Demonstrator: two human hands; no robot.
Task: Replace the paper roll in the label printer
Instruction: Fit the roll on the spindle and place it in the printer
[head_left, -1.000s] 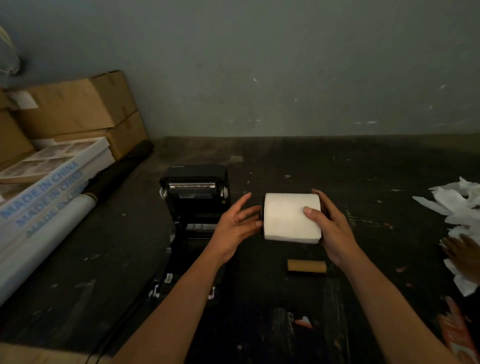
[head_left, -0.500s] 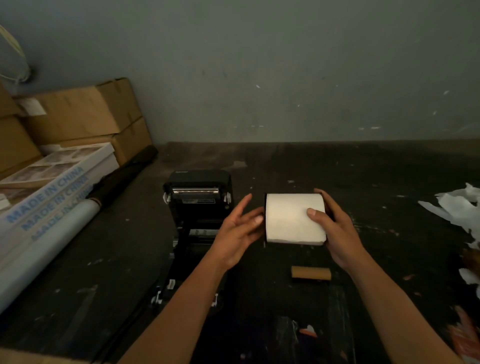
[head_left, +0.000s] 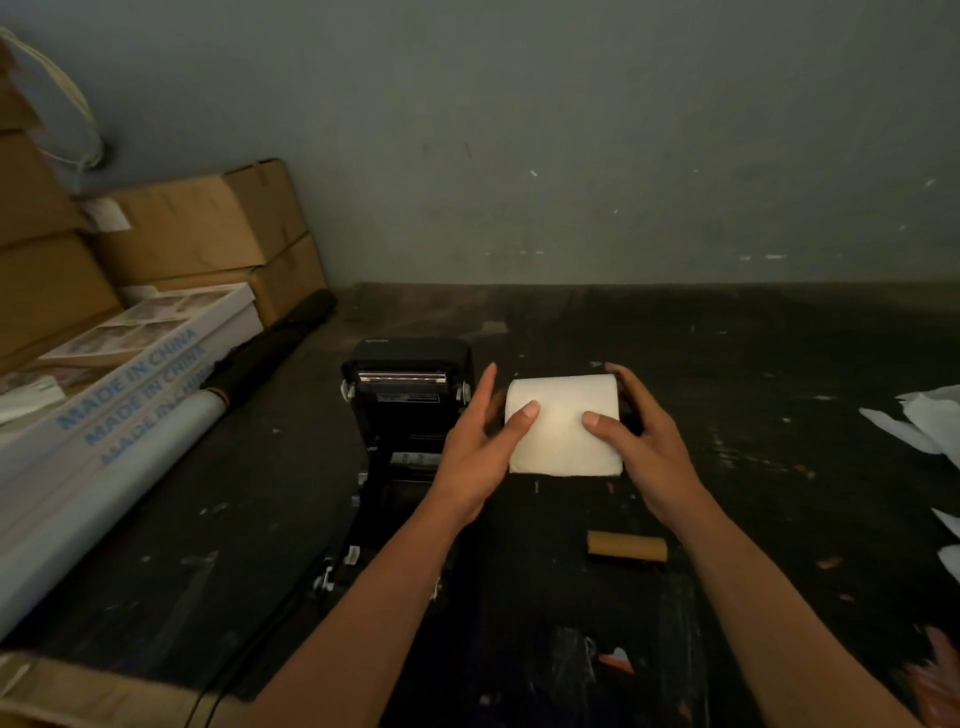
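A full white paper roll (head_left: 563, 434) is held between both hands just right of the black label printer (head_left: 410, 400). My left hand (head_left: 480, 447) grips its left end, thumb on the paper's front face. My right hand (head_left: 641, 441) cups the right end, thumb on the front too. The printer's lid is swung open toward me, and my left forearm covers part of its open bay. An empty brown cardboard core (head_left: 627, 546) lies on the dark table (head_left: 779, 389) below the roll.
Cardboard boxes (head_left: 208, 228) are stacked at the back left, with a white "MADE IN CHINA" box (head_left: 135, 384) and a pale rolled sheet (head_left: 109, 467) in front. Crumpled white paper scraps (head_left: 930, 421) lie at the right edge. A grey wall stands behind.
My left hand has closed in onto the roll's left end, with its thumb now on the paper. The camera view shifted slightly; the roll stays beside the printer.
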